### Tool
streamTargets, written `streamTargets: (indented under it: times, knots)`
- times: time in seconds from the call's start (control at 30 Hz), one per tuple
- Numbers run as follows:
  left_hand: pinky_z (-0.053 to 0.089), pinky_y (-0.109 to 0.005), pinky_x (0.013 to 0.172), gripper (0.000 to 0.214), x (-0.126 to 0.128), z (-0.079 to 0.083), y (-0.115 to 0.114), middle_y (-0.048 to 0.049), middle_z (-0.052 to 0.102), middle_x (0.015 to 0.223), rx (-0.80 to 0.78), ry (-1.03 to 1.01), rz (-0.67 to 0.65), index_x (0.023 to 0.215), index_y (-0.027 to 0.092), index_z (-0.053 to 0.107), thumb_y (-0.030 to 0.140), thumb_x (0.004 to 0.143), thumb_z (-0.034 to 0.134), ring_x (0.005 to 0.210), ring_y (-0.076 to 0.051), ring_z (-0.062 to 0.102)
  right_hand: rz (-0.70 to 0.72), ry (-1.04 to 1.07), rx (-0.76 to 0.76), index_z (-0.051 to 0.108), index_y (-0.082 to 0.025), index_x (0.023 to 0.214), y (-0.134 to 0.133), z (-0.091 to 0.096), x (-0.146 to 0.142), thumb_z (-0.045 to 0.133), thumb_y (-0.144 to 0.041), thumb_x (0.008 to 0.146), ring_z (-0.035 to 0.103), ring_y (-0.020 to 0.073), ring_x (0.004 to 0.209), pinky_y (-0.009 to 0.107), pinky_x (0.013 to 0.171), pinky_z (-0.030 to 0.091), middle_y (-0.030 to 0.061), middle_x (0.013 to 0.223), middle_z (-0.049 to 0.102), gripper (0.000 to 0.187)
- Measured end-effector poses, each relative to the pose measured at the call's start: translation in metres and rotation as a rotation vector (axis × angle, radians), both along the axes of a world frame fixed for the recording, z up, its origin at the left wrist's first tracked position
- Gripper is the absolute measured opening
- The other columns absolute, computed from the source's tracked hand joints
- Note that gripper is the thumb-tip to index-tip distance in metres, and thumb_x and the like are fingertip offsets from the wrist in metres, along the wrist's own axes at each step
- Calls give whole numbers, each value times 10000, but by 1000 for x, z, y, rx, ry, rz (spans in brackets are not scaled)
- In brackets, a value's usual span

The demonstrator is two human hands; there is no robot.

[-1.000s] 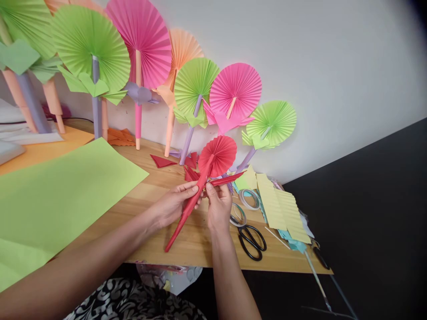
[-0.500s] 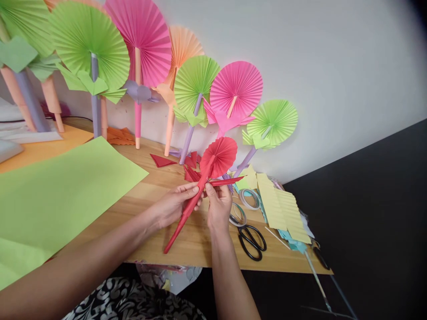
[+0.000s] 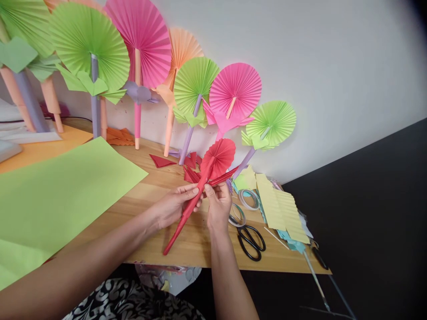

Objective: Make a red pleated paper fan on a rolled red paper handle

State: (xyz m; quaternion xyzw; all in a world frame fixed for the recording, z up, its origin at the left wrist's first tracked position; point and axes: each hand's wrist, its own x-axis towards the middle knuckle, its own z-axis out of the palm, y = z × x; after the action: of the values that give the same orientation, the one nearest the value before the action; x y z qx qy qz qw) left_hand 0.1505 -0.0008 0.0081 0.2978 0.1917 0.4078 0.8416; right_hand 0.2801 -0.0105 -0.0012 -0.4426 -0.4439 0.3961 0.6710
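Note:
A red paper fan flower [image 3: 218, 156] with a round pleated head and a rolled stem is held tilted above the table. My left hand [image 3: 178, 205] closes on its stem, thumb on top. On the stem's right side, my right hand [image 3: 217, 204] pinches the base of a narrow pleated red paper leaf [image 3: 224, 177], pressing it against the stem. Another pleated red leaf [image 3: 191, 174] sticks out on the left of the stem. Behind lies a folded red paper piece [image 3: 162, 161] on the table.
Black-handled scissors [image 3: 251, 242] and tape rolls [image 3: 248, 200] lie right of my hands, beside pleated yellow paper [image 3: 282, 209]. A large green sheet [image 3: 66, 209] covers the left. Several paper fan flowers, including a pink one [image 3: 236, 84], lean on the wall [image 3: 316, 80].
The right-hand red leaf has swung upward, now slanting up along the fan's lower edge. Both hands stay nearly in place.

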Motion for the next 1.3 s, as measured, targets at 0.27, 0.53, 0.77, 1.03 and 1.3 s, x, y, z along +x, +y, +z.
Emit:
streamTargets:
  times: [0.27, 0.53, 0.77, 1.03, 1.3]
  knots:
    - [434, -192, 552, 360, -1, 0, 0, -46, 617, 697, 4, 20, -3, 932, 106, 737, 361, 695, 830, 596, -100, 552, 11, 34, 9, 588, -214, 883, 1, 0, 0, 731, -283, 808, 589, 89, 564, 216, 535, 511, -51, 703, 606, 175]
    - [430, -195, 547, 360, 0, -1, 0, -42, 628, 710, 1, 36, -6, 914, 111, 739, 367, 681, 839, 593, -97, 556, 19, 73, 25, 573, -231, 897, 0, 6, -3, 734, -267, 779, 556, 77, 520, 195, 458, 464, -56, 745, 621, 202]
    - [419, -196, 549, 397, 1, 0, 0, -19, 622, 706, 28, 83, 44, 979, 141, 755, 361, 663, 850, 571, -80, 527, -14, 62, 19, 593, -222, 1015, 2, 4, 0, 753, -274, 740, 592, 107, 709, 216, 613, 479, -15, 870, 667, 323]
    - [465, -229, 759, 389, 3, 0, -1, -41, 739, 893, 117, 115, 150, 1040, 203, 762, 279, 669, 848, 819, -142, 632, 65, 153, 5, 620, -231, 1018, 2, 3, 2, 757, -300, 752, 585, 117, 769, 230, 666, 463, -6, 913, 666, 307]
    - [447, -294, 906, 423, 3, -2, -3, -40, 738, 1054, 246, 213, 182, 1065, 224, 748, 368, 676, 830, 977, -195, 633, 106, 230, -54, 639, -222, 891, 3, 4, 4, 807, -366, 678, 538, 105, 651, 229, 587, 433, -41, 747, 592, 308]
